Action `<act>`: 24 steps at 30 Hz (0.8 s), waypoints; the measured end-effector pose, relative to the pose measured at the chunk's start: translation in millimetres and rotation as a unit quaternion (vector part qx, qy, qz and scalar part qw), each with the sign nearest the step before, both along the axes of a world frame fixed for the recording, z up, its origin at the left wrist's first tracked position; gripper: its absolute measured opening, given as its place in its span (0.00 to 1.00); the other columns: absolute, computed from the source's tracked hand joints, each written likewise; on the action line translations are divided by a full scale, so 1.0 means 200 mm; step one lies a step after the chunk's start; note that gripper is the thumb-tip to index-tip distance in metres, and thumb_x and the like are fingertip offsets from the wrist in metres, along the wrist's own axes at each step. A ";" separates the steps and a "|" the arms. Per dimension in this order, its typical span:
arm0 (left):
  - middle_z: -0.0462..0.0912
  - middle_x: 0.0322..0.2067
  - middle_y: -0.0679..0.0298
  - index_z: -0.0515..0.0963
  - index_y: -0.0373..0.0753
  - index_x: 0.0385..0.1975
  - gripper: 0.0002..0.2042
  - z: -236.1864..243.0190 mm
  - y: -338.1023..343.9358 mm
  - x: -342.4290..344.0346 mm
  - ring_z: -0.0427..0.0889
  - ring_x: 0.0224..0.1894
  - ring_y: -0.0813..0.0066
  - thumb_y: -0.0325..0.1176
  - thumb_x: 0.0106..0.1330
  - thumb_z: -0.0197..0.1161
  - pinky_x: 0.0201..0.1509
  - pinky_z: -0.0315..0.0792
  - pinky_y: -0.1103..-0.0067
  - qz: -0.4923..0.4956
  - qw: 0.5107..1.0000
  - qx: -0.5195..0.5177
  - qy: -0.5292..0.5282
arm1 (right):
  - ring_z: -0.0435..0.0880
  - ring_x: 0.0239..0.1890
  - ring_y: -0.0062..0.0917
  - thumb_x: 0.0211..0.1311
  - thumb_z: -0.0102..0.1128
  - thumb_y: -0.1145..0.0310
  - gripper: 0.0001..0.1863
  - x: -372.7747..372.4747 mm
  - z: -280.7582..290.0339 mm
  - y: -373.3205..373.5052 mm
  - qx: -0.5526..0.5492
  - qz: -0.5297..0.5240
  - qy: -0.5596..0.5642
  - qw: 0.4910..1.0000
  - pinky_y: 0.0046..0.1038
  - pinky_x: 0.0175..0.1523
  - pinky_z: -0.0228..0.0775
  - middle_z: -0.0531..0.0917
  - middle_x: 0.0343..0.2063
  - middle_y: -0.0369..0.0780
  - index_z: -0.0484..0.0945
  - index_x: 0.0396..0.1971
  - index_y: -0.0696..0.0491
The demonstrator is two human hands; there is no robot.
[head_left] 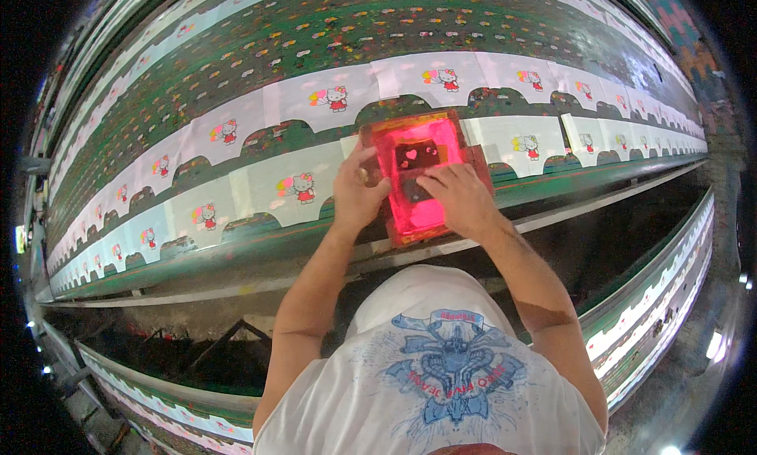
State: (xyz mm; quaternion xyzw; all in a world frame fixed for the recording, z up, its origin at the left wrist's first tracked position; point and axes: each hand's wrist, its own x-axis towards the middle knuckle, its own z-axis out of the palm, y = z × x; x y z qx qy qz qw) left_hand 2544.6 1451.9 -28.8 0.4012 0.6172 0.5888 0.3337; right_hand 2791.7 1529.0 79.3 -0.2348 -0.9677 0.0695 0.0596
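A small screen-printing frame [404, 234] with an orange-brown rim and bright pink ink inside lies over the near row of white cut fabric pieces [260, 188]. Heart shapes show in the dark window of its mesh. My left hand [360, 188] is closed on the frame's left rim. My right hand [459, 193] is over the inside of the frame, its fingers closed on a dark squeegee [413, 190] that lies across the pink ink. My palm and fingers hide part of the squeegee. The fabric beside the frame bears a printed cat figure [300, 187] in a red dress with balloons.
A long green table [236, 254] carries the rows of printed pieces, edge to edge. Its far part [315, 41] is dotted with ink marks. A pale rail [213, 294] runs along the near edge. Another table with fabric [654, 329] stands behind me at right.
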 end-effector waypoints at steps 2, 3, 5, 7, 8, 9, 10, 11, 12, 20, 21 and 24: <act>0.71 0.81 0.36 0.85 0.34 0.62 0.27 0.00 0.01 0.00 0.82 0.76 0.54 0.24 0.60 0.80 0.71 0.84 0.67 -0.006 1.000 -0.004 0.002 | 0.81 0.65 0.43 0.59 0.69 0.77 0.32 0.03 0.03 -0.09 -0.030 -0.012 -0.007 0.999 0.50 0.71 0.74 0.84 0.63 0.43 0.84 0.67 0.52; 0.71 0.82 0.35 0.86 0.34 0.61 0.26 0.00 0.01 0.00 0.82 0.76 0.54 0.23 0.59 0.80 0.70 0.84 0.68 -0.008 1.000 -0.012 -0.006 | 0.81 0.65 0.44 0.57 0.69 0.79 0.33 0.05 0.03 -0.12 -0.046 -0.018 -0.009 0.999 0.50 0.71 0.74 0.83 0.64 0.43 0.84 0.67 0.52; 0.70 0.82 0.35 0.87 0.34 0.58 0.24 0.00 0.01 0.00 0.82 0.76 0.55 0.22 0.58 0.80 0.69 0.84 0.69 -0.012 0.999 -0.028 -0.018 | 0.81 0.65 0.44 0.57 0.70 0.78 0.33 0.08 0.04 -0.17 -0.045 -0.015 0.009 0.999 0.49 0.70 0.75 0.83 0.63 0.43 0.84 0.66 0.52; 0.70 0.82 0.35 0.87 0.33 0.54 0.21 -0.03 0.01 -0.01 0.82 0.76 0.57 0.21 0.58 0.80 0.68 0.84 0.70 -0.017 0.996 -0.015 -0.082 | 0.81 0.65 0.43 0.57 0.69 0.79 0.32 0.10 0.04 -0.20 -0.052 -0.018 0.020 0.998 0.49 0.70 0.75 0.83 0.63 0.43 0.85 0.66 0.52; 0.70 0.82 0.35 0.88 0.33 0.52 0.20 -0.03 0.01 -0.02 0.82 0.76 0.58 0.21 0.58 0.80 0.67 0.84 0.71 -0.017 0.996 -0.016 -0.083 | 0.81 0.65 0.43 0.57 0.70 0.78 0.32 0.10 0.05 -0.21 -0.059 -0.018 0.023 0.998 0.49 0.70 0.76 0.83 0.63 0.42 0.85 0.65 0.52; 0.69 0.83 0.36 0.88 0.32 0.51 0.19 -0.03 0.01 -0.02 0.81 0.76 0.59 0.20 0.58 0.80 0.67 0.84 0.71 -0.016 0.996 -0.017 -0.085 | 0.81 0.65 0.43 0.57 0.71 0.78 0.31 0.11 0.06 -0.21 -0.065 -0.018 0.026 0.997 0.49 0.69 0.76 0.84 0.63 0.42 0.85 0.65 0.52; 0.69 0.83 0.36 0.88 0.32 0.50 0.18 -0.03 0.01 -0.03 0.81 0.76 0.60 0.20 0.58 0.80 0.67 0.84 0.72 -0.009 0.998 -0.025 -0.058 | 0.81 0.65 0.42 0.57 0.71 0.77 0.31 0.11 0.06 -0.21 -0.071 -0.017 0.029 0.997 0.49 0.69 0.76 0.84 0.63 0.42 0.85 0.65 0.52; 0.69 0.83 0.37 0.88 0.31 0.48 0.17 -0.02 0.02 -0.02 0.81 0.76 0.61 0.19 0.58 0.80 0.66 0.84 0.72 -0.005 0.999 -0.033 -0.033 | 0.83 0.64 0.42 0.59 0.72 0.75 0.28 0.13 0.05 -0.20 -0.074 -0.016 0.057 0.996 0.49 0.68 0.77 0.85 0.61 0.42 0.86 0.63 0.52; 0.69 0.83 0.37 0.88 0.31 0.48 0.17 -0.01 0.02 -0.02 0.81 0.76 0.62 0.18 0.58 0.79 0.67 0.83 0.72 -0.006 0.998 -0.030 -0.050 | 0.84 0.62 0.42 0.61 0.72 0.73 0.26 0.15 0.03 -0.19 -0.076 -0.015 0.084 0.993 0.49 0.68 0.77 0.87 0.60 0.41 0.87 0.62 0.52; 0.70 0.83 0.42 0.88 0.32 0.47 0.16 0.18 0.11 0.23 0.80 0.77 0.64 0.12 0.60 0.77 0.71 0.81 0.73 -0.014 0.992 0.016 -0.121 | 0.87 0.61 0.44 0.58 0.80 0.73 0.24 0.47 -0.02 -0.07 -0.097 -0.062 0.224 0.968 0.49 0.68 0.80 0.89 0.58 0.41 0.89 0.56 0.52; 0.70 0.83 0.42 0.88 0.33 0.47 0.16 0.18 0.15 0.29 0.79 0.78 0.63 0.13 0.60 0.77 0.72 0.81 0.72 -0.026 0.991 0.029 -0.128 | 0.87 0.62 0.44 0.59 0.79 0.75 0.23 0.53 -0.02 -0.06 -0.098 -0.071 0.223 0.967 0.48 0.69 0.80 0.89 0.58 0.42 0.89 0.56 0.52; 0.69 0.84 0.41 0.88 0.34 0.48 0.17 0.09 0.28 0.46 0.78 0.79 0.62 0.14 0.60 0.78 0.72 0.81 0.71 -0.035 0.994 0.042 -0.099 | 0.87 0.62 0.46 0.59 0.76 0.79 0.23 0.75 -0.04 0.05 -0.083 -0.081 0.244 0.963 0.49 0.69 0.80 0.89 0.57 0.43 0.89 0.56 0.54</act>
